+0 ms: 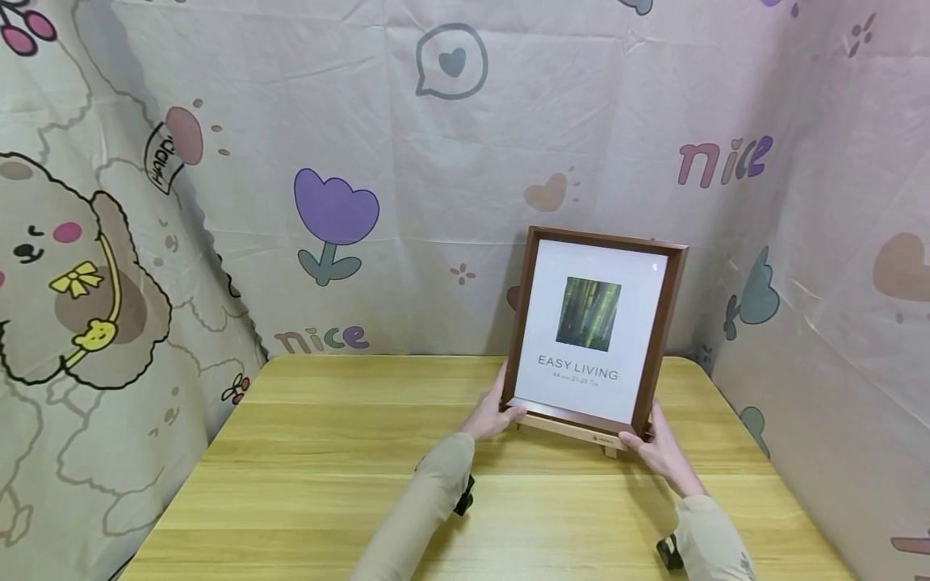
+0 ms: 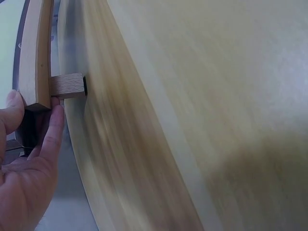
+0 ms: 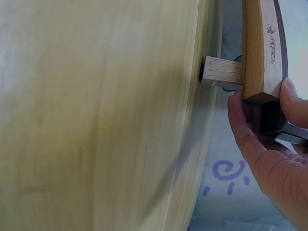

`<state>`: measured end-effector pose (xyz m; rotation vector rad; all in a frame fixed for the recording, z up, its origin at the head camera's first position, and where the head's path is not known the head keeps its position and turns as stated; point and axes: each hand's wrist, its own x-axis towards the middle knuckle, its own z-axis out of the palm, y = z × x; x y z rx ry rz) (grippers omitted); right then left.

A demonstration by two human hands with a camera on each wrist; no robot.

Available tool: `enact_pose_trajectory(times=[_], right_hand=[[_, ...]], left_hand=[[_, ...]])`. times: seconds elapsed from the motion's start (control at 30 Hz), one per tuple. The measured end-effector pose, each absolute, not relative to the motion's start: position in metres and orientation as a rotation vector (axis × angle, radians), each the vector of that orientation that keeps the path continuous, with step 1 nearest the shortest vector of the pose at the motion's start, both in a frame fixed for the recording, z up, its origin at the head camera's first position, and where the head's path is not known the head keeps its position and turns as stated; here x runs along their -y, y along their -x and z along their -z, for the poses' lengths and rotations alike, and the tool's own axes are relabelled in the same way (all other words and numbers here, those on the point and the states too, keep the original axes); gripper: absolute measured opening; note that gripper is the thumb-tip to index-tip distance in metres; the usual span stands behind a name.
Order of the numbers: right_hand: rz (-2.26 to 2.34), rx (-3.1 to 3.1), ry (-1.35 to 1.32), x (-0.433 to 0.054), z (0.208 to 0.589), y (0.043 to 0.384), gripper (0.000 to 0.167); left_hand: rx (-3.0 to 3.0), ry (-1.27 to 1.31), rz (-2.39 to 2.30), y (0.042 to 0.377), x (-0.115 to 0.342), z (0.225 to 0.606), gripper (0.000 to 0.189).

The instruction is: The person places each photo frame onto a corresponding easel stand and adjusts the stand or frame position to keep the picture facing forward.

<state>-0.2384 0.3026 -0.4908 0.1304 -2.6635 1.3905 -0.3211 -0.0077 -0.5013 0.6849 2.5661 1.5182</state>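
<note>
A brown picture frame [image 1: 672, 323] with a white "EASY LIVING" insert leans upright on a small wooden easel [image 1: 570, 430] at the table's back right. My left hand [image 1: 494, 411] grips the frame's lower left corner, thumb in front and fingers behind. At the lower right corner my right hand [image 1: 659, 448] holds it the same way. In the left wrist view the fingertips are right by the easel's ledge [image 2: 37, 57] and its stubby foot [image 2: 68, 85]. The right wrist view shows the printed ledge [image 3: 263, 53] close above the thumb and fingers.
The wood-grain table [image 1: 327, 468] stretches to the left and toward the front. Behind it and on both sides hangs a printed cloth [image 1: 450, 161] with flowers, hearts and a cartoon animal. Black wrist straps [image 1: 465, 496] show at both sleeves.
</note>
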Motion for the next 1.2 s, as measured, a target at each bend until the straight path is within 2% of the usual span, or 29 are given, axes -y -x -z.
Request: enact_pose_trajectory(times=[1.2], right_hand=[[-1.398,2.665,-0.148,-0.283,0.491,0.243,0.086]], left_hand=[[-2.572,-0.669,-1.545,0.313,0.031,0.501,0.095]])
